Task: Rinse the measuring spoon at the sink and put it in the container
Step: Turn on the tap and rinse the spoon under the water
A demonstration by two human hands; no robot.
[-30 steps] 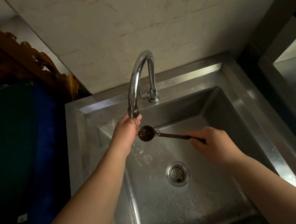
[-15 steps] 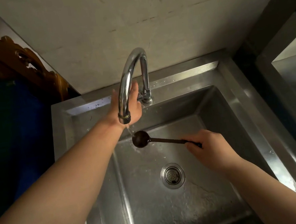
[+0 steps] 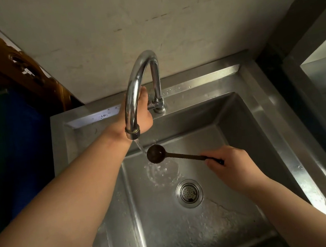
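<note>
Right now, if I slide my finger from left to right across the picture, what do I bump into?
Dark blue surface → sink's left rim → faucet mouth → measuring spoon → right hand holding its handle → sink's right rim.

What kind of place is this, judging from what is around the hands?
Probably a kitchen washing area. A deep stainless steel sink with a drain strainer stands against a plain wall, its curved tap runs water onto a measuring spoon, and another steel unit stands at the right.
</note>
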